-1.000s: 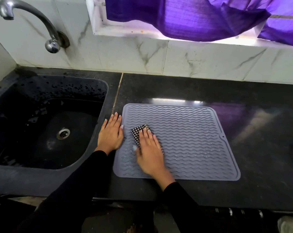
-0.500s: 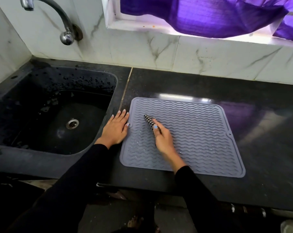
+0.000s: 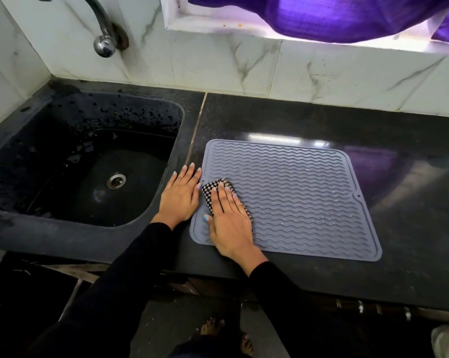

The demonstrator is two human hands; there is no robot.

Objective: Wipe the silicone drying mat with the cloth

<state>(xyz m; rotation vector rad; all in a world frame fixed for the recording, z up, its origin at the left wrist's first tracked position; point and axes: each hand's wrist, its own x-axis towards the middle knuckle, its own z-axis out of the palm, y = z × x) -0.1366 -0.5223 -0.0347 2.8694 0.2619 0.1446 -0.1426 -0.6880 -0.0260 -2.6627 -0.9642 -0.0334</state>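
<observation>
A grey silicone drying mat [image 3: 295, 192] with wavy ridges lies flat on the black counter, right of the sink. A black-and-white checked cloth [image 3: 210, 191] sits on the mat's left part. My right hand [image 3: 228, 223] lies flat on top of it, fingers together, pressing it onto the mat; most of the cloth is hidden beneath the palm. My left hand [image 3: 181, 195] rests palm down on the counter just beside the mat's left edge, fingers spread and holding nothing.
A black sink [image 3: 94, 166] with a drain lies to the left, a chrome tap [image 3: 102, 34] above it. The black counter [image 3: 411, 208] stretches right. A marble-tiled wall and a window ledge with a purple curtain [image 3: 334, 14] stand behind.
My right hand went from an edge-on pose farther up the mat to lying flat on the cloth, nearer the mat's left edge. My left hand stayed by the mat's left edge.
</observation>
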